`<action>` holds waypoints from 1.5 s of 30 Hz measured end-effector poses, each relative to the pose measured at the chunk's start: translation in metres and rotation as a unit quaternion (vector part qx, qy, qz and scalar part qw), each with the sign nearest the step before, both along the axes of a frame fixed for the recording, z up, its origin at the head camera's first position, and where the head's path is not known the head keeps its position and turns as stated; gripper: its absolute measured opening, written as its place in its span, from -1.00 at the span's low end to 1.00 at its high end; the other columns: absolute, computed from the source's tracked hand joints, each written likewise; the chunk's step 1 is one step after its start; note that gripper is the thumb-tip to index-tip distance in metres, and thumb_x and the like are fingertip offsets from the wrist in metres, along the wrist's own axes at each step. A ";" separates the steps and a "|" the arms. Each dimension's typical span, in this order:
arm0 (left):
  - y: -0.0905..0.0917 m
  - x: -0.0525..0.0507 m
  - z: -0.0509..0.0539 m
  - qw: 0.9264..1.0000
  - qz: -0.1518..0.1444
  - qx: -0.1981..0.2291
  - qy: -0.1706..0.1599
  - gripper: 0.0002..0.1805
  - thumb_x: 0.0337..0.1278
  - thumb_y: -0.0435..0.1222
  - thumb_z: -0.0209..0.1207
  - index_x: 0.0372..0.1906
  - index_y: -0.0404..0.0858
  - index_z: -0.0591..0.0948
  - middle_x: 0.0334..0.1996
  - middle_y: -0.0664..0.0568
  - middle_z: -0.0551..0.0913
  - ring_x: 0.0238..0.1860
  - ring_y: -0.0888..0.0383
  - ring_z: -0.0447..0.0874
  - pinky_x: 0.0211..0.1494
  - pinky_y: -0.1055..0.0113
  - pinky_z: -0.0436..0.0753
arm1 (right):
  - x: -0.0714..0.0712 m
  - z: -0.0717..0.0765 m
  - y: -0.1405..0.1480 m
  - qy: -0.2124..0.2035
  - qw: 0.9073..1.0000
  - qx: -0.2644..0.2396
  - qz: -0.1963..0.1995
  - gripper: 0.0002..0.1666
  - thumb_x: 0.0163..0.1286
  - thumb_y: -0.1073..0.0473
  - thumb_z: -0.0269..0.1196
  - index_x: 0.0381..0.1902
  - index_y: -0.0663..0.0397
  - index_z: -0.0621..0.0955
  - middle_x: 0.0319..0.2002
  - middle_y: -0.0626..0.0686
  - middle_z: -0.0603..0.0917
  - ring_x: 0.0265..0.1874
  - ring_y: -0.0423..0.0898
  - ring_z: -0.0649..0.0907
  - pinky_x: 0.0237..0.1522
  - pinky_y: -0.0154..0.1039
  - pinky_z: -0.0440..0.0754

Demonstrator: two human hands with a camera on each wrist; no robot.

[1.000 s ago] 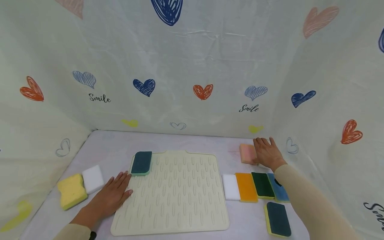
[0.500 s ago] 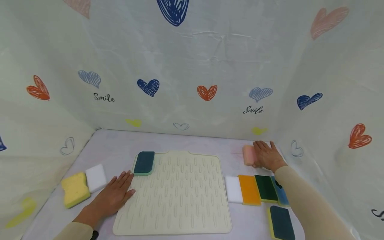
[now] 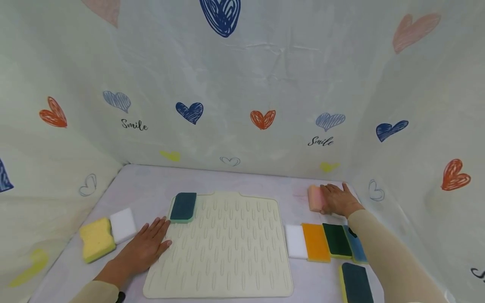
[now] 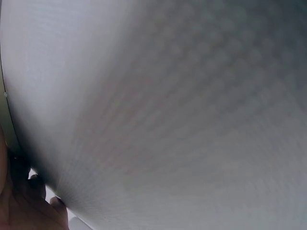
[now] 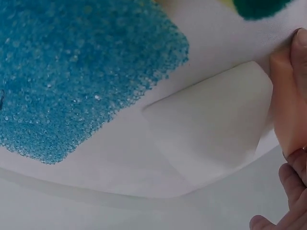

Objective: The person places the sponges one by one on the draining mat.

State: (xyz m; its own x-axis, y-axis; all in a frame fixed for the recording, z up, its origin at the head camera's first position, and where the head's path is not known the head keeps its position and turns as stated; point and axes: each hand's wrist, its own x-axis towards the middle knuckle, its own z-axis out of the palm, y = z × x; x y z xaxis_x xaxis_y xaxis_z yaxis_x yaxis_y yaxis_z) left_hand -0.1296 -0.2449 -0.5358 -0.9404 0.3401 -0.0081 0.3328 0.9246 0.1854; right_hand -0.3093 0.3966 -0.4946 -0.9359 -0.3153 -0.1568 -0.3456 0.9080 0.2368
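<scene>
In the head view, my right hand (image 3: 338, 198) is at the far right of the table, gripping a pink sponge (image 3: 315, 198) by its right part. Thumb and fingers lie on opposite sides of that pink sponge (image 5: 283, 105) in the right wrist view. A white sponge (image 5: 216, 120) stands beside it, mostly covered by the hand in the head view. My left hand (image 3: 145, 248) rests flat, fingers straight, at the left edge of a cream ribbed mat (image 3: 227, 248). A dark teal sponge (image 3: 183, 207) lies on the mat's upper left corner, close to the left fingertips.
Left of the left hand lie a white sponge (image 3: 123, 226) and a yellow sponge (image 3: 97, 240). Right of the mat, a row holds white (image 3: 295, 242), orange (image 3: 316, 243), green (image 3: 337, 240) and blue (image 3: 355, 245) sponges. A dark scouring sponge (image 3: 357, 283) sits nearer. A heart-printed curtain (image 3: 235, 75) encloses the table.
My right hand has shifted slightly left over the pink sponge, covering more of it. The head view has turned a little. My left hand stays at the mat's edge.
</scene>
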 end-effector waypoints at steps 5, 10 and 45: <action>0.000 -0.002 -0.003 1.000 -0.001 0.004 -0.001 -0.25 0.60 0.00 0.10 0.55 -0.47 0.33 0.56 -0.37 0.33 0.58 -0.36 0.25 0.54 -0.34 0.31 | 0.006 -0.003 0.001 0.010 1.000 -0.023 -0.017 0.15 0.21 -0.22 0.54 0.50 0.31 0.30 0.42 0.37 0.47 0.36 0.37 0.43 0.46 0.58 0.16; -0.002 -0.003 -0.003 1.000 -0.005 0.005 0.004 -0.26 0.60 -0.01 0.10 0.55 -0.47 0.34 0.56 -0.37 0.34 0.58 -0.36 0.26 0.53 -0.33 0.33 | 0.011 -0.004 0.003 0.042 0.999 -0.031 -0.009 0.09 0.22 -0.24 0.45 0.43 0.35 0.30 0.34 0.43 0.46 0.24 0.41 0.43 0.41 0.57 0.27; -0.001 0.000 0.003 1.000 -0.009 0.002 0.002 -0.26 0.61 -0.01 0.10 0.54 -0.49 0.33 0.55 -0.41 0.33 0.57 -0.38 0.25 0.52 -0.33 0.34 | 0.037 0.028 -0.094 0.210 0.967 -0.062 0.130 -0.08 0.23 -0.33 0.37 0.24 0.26 0.44 0.09 0.26 0.53 0.03 0.25 0.53 0.10 0.15 0.57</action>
